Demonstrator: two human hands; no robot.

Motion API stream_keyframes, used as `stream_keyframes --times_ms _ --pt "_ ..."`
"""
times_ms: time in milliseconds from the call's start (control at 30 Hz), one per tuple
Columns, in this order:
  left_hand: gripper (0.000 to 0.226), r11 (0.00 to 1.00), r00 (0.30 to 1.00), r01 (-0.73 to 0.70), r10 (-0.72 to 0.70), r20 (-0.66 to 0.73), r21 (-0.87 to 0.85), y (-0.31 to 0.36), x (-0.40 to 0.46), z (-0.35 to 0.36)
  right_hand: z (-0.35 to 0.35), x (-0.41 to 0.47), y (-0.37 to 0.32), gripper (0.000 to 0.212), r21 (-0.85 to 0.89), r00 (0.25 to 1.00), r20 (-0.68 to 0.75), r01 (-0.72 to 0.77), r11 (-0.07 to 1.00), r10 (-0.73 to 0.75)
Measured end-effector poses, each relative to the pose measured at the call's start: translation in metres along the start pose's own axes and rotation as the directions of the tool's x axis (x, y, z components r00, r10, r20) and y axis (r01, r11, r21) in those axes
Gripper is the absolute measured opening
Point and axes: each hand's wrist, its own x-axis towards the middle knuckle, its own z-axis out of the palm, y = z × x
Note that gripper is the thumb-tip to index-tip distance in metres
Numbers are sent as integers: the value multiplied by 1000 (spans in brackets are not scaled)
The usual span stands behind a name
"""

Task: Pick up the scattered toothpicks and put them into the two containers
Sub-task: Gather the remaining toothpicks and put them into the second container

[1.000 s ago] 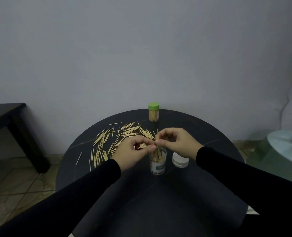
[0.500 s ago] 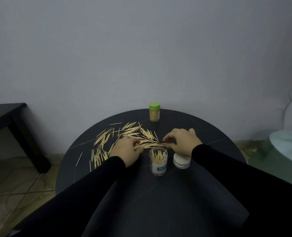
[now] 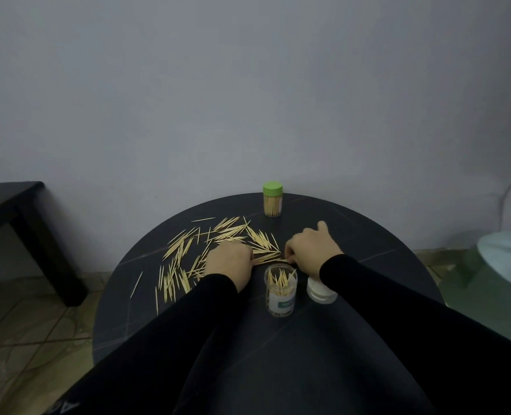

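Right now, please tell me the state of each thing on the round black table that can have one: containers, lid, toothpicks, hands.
Green-lidded clear container: closed, upright, full of toothpicks.
Open clear plastic container: lidless, upright, partly filled.
White round lid: off, lying on the round black table.
Scattered wooden toothpicks: loose, spread flat.
Left hand: down on the toothpicks, fingers curled, gathering.
Right hand: fingertips pinching toothpicks.

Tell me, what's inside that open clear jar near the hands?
The open clear jar holds upright toothpicks, tips poking near its rim. Its label hides the lower part.
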Motion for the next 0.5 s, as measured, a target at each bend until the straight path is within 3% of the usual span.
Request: stream_keyframes --times_ms 133,267,500 --pt "26 997 999 -33 35 -20 76 2 -1 3 5 3 -6 27 -188 998 67 13 982 -1" --pt "23 999 999 -9 11 -39 49 -1 -2 2 4 6 -10 34 -270 992 128 22 963 13" --pt "17 962 985 102 -134 -112 -252 -3 -4 -7 1 7 -9 33 -225 996 82 -2 974 21"
